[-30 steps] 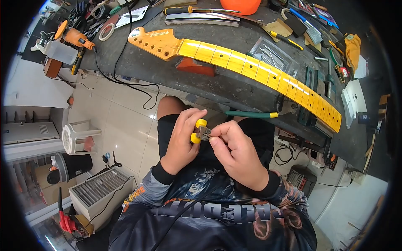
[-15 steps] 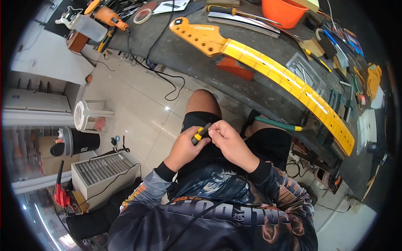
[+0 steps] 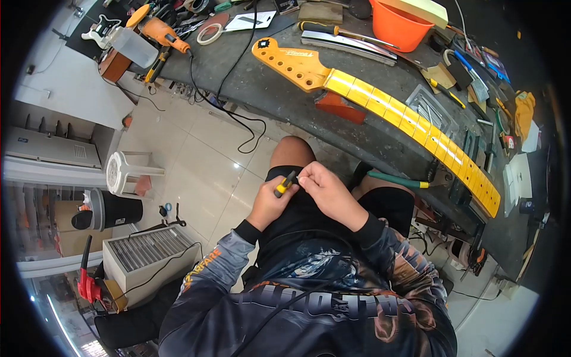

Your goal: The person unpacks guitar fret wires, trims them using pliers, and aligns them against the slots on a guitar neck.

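Note:
Above my lap, my left hand [image 3: 269,203] is closed around a short hand tool with a yellow and black handle [image 3: 285,185]; its dark end points up toward my right hand. The exact kind of tool is hard to make out. My right hand [image 3: 326,191] pinches something tiny between thumb and fingertips, right beside that dark end. What the pinch holds is too small to name. Ahead of both hands, a glossy yellow guitar neck [image 3: 389,107] lies along the workbench, its headstock [image 3: 292,62] toward the left, near an orange-red block [image 3: 340,108].
The dark workbench [image 3: 262,95] carries an orange bucket [image 3: 401,27], an orange power tool [image 3: 160,33], a screwdriver [image 3: 324,28], a roll of tape [image 3: 209,34] and a clear tray [image 3: 431,107]. A green-handled tool [image 3: 398,179] juts past the bench edge. A white stool [image 3: 134,172] stands left.
The bench and guitar neck sit slightly lower in view as the head camera shifted. Both hands stay close together, and the yellow and black tool has turned slightly in my left hand.

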A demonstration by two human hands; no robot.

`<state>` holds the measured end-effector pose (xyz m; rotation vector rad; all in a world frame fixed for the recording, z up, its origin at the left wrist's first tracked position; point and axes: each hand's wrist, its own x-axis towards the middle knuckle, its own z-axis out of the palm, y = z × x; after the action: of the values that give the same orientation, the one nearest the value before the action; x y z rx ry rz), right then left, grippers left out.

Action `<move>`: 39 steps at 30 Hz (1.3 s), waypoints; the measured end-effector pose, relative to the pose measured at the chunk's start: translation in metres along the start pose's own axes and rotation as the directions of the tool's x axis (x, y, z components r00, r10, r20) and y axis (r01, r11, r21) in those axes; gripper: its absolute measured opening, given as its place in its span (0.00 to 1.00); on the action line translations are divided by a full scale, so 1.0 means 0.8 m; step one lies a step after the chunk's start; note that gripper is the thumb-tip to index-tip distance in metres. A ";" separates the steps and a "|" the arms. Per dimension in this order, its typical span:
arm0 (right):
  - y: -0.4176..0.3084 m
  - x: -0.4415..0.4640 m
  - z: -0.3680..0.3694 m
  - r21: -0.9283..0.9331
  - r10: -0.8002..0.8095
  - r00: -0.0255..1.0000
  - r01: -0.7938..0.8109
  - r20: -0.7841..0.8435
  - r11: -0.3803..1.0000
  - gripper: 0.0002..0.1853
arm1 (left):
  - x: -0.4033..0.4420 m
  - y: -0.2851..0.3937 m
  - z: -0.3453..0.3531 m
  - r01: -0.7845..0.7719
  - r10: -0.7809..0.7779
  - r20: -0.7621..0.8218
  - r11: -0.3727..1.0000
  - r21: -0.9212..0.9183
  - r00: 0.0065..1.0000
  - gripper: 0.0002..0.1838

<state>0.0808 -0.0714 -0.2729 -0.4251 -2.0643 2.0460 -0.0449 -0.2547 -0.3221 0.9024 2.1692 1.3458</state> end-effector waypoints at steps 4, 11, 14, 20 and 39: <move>-0.039 -0.040 -0.018 -0.049 0.032 0.993 -0.027 0.113 0.998 0.09 | 0.010 0.028 -0.026 0.155 -0.186 -0.089 0.949 -0.275 0.979 0.14; -0.064 -0.126 -0.061 0.539 0.275 0.961 -0.221 -0.021 0.813 0.10 | 0.105 0.143 -0.124 -0.191 0.346 -0.197 0.816 0.545 0.917 0.20; -0.080 -0.137 -0.069 0.664 0.314 0.919 -0.082 -0.238 0.744 0.15 | 0.153 0.167 -0.141 -0.285 0.452 -0.090 0.691 0.664 0.888 0.25; -0.085 -0.125 -0.083 0.641 0.348 0.852 -0.021 -0.390 0.767 0.20 | 0.223 0.160 -0.121 -0.437 0.612 0.018 0.544 0.716 0.791 0.30; -0.078 -0.201 -0.122 -0.007 0.081 0.877 -0.096 -0.473 0.995 0.11 | 0.098 0.313 0.146 -0.893 0.742 0.500 0.344 0.289 0.448 0.20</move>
<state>0.2608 -0.0347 -0.1997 -0.9370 -1.8009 1.7298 0.0522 -0.0466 -0.1498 2.5454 1.8369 0.7952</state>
